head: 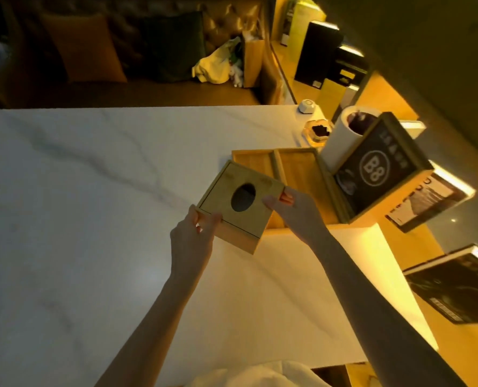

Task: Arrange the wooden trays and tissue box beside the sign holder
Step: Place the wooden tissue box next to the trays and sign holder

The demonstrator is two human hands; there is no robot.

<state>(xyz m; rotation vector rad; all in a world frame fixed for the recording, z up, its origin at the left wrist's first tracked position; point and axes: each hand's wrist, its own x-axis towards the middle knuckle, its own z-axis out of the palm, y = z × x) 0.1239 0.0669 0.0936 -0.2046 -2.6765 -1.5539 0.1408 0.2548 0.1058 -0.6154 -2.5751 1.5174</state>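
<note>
Hands came first, nearest to where I stood: left hand [194, 236] and right hand [293, 210] both on the wooden tissue box [239, 203], gripping it from opposite sides. Left thumb lay over the near top corner, fingers curled under; right fingers were pressed together along the far right edge. Whether the box rested on the marble tabletop [92, 205] or hung just above it could not be told.

Box: pale square wood, inset lid, dark oval opening in the middle; no tissue seen poking out. It sat skewed, one corner overlapping the near tray.

Beyond it, two wooden trays [288, 169] lay side by side, long edges touching, already snug against the sign holder [377, 174], a wood-framed black card marked "B8", tilted back. Judged the trays done; the box was the remaining piece, needing to be squared up and set down beside them.

Farther off: white cylinder [341, 135], glass ashtray [317, 131], small white puck-shaped thing [306, 106] at the table's far edge.
</note>
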